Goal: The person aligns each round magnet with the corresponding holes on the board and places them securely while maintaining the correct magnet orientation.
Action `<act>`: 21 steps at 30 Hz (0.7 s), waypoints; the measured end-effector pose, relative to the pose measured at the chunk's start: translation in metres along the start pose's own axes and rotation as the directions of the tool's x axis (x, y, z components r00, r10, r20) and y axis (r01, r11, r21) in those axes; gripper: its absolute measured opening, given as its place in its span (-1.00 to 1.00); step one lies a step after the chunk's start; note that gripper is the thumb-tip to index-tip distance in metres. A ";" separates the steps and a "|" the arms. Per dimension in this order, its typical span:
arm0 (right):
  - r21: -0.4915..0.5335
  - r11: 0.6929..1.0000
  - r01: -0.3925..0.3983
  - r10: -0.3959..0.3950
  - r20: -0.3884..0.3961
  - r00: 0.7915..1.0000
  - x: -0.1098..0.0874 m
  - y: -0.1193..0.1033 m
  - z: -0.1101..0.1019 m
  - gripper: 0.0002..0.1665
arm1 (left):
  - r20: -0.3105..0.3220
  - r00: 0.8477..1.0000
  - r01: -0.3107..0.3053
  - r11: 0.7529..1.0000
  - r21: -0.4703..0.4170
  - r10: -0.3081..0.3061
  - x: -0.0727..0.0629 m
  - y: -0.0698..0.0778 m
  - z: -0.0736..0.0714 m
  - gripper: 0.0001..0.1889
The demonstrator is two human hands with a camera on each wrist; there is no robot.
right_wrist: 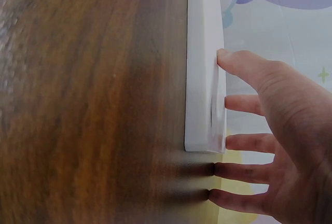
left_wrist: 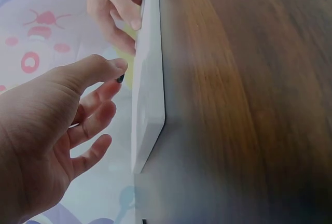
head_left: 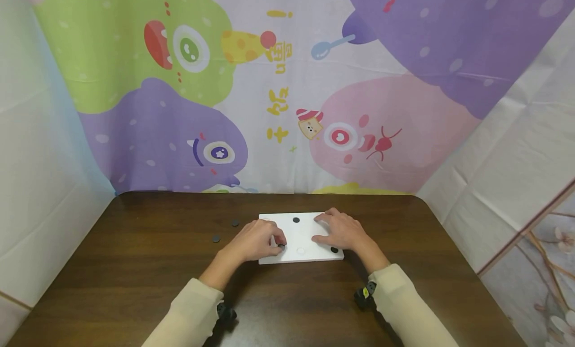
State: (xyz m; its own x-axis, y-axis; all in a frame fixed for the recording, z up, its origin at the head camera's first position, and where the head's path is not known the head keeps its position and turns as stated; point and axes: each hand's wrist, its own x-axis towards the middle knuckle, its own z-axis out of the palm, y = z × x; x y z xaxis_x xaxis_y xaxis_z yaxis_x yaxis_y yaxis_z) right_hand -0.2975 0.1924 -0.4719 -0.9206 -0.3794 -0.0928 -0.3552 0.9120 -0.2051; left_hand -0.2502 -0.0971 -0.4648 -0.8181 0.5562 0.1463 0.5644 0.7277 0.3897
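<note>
A white rectangular board [head_left: 294, 233] lies flat on the table. Over its left part, my left hand [head_left: 258, 238] pinches a small black disc [head_left: 281, 246] between thumb and index finger. In the left wrist view that disc [left_wrist: 120, 79] shows at the fingertips, close to the board's face. My right hand [head_left: 342, 230] rests on the board's right side with fingers spread. Its thumb and some fingers touch the board [right_wrist: 199, 94] in the right wrist view. One black disc [head_left: 296, 219] sits near the board's far edge, another [head_left: 334, 249] at the near right corner. A round recess [head_left: 300, 250] shows near the front edge.
Two loose dark discs, one farther back [head_left: 235, 223] and one nearer [head_left: 216, 239], lie on the brown wooden table [head_left: 148, 267] left of the board. A cartoon-printed curtain [head_left: 287, 172] hangs behind the table, with pale cloth at both sides.
</note>
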 end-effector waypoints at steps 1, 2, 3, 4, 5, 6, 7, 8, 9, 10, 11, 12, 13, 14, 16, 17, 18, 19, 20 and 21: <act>0.001 1.000 -0.001 0.001 -0.001 1.000 0.000 0.000 0.000 -0.18 | 0.000 1.000 -0.001 1.000 -0.002 0.001 0.001 0.000 0.001 -0.92; 0.001 1.000 -0.001 0.001 -0.002 1.000 0.000 0.000 0.000 -0.18 | 0.001 1.000 0.000 1.000 -0.005 0.000 0.002 0.001 0.002 -0.92; -0.001 1.000 0.001 -0.001 -0.003 1.000 0.000 0.000 0.000 -0.18 | 0.002 1.000 0.001 1.000 -0.009 -0.001 0.003 0.001 0.002 -0.92; -0.002 1.000 0.002 -0.002 -0.004 1.000 0.000 0.000 0.000 -0.19 | 0.003 1.000 0.003 1.000 -0.012 -0.003 0.003 0.002 0.003 -0.92; -0.004 1.000 0.003 -0.003 -0.005 1.000 0.000 0.000 0.000 -0.19 | 0.005 1.000 0.005 1.000 -0.017 -0.005 0.004 0.003 0.003 -0.93; -0.005 1.000 0.004 -0.004 -0.006 1.000 0.000 0.000 0.000 -0.19 | 0.007 1.000 0.005 1.000 -0.021 -0.005 0.004 0.004 0.004 -0.93; -0.006 1.000 0.005 -0.005 -0.007 1.000 0.000 0.000 0.000 -0.19 | 0.008 1.000 0.004 1.000 -0.023 -0.003 0.005 0.004 0.004 -0.93; -0.006 1.000 0.006 -0.006 -0.008 1.000 0.000 0.000 0.000 -0.19 | 0.009 1.000 0.002 1.000 -0.024 -0.002 0.005 0.005 0.005 -0.93; -0.006 1.000 0.007 -0.007 -0.009 1.000 0.000 0.000 0.000 -0.20 | 0.010 1.000 0.000 1.000 -0.025 0.000 0.006 0.005 0.005 -0.93; -0.007 1.000 0.008 -0.008 -0.008 1.000 0.000 0.000 0.000 -0.20 | 0.009 1.000 -0.002 1.000 -0.025 0.002 0.006 0.006 0.006 -0.93; -0.005 1.000 0.009 -0.009 -0.007 1.000 0.000 0.000 0.000 -0.20 | 0.008 1.000 -0.005 1.000 -0.024 0.005 0.007 0.006 0.006 -0.93; -0.004 1.000 0.013 -0.013 -0.007 1.000 0.000 0.000 0.000 -0.20 | 0.007 1.000 -0.006 1.000 -0.025 0.006 0.008 0.007 0.007 -0.93; -0.002 1.000 0.015 -0.015 -0.006 1.000 0.000 0.000 0.000 -0.20 | 0.006 1.000 -0.006 1.000 -0.024 0.006 0.008 0.007 0.007 -0.93; -0.001 1.000 0.017 -0.017 -0.005 1.000 -0.001 -0.001 -0.001 -0.21 | 0.005 1.000 -0.007 1.000 -0.023 0.007 0.009 0.008 0.008 -0.94; 0.001 1.000 0.019 -0.019 -0.003 1.000 -0.001 -0.001 -0.001 -0.20 | 0.003 1.000 -0.011 1.000 -0.020 0.011 0.010 0.008 0.008 -0.94; 0.002 1.000 0.018 -0.018 -0.003 1.000 -0.001 -0.001 -0.001 -0.20 | 0.002 1.000 -0.014 1.000 -0.018 0.014 0.011 0.009 0.009 -0.94; 0.002 1.000 0.018 -0.018 -0.004 1.000 0.000 0.000 -0.001 -0.20 | 0.000 1.000 -0.019 1.000 -0.017 0.019 0.012 0.009 0.010 -0.95; 0.001 1.000 0.015 -0.015 -0.003 1.000 0.000 0.000 -0.001 -0.20 | -0.001 1.000 -0.025 1.000 -0.015 0.025 0.013 0.010 0.010 -0.95; 0.001 1.000 0.014 -0.014 -0.003 1.000 0.000 0.000 -0.001 -0.20 | 0.000 1.000 -0.029 0.999 -0.015 0.029 0.014 0.010 0.011 -0.95; -0.001 1.000 0.014 -0.014 -0.004 1.000 0.000 0.000 -0.001 -0.20 | -0.001 0.999 -0.036 0.999 -0.018 0.036 0.015 0.010 0.011 -0.96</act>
State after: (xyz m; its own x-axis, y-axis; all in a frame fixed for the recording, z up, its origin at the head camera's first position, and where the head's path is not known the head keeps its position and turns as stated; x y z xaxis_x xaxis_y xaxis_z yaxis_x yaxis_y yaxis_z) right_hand -0.2976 0.1928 -0.4706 -0.9161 -0.3915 -0.0864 -0.3681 0.9067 -0.2057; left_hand -0.2558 -0.0764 -0.4687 -0.7973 0.5817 0.1612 0.5916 0.6998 0.4004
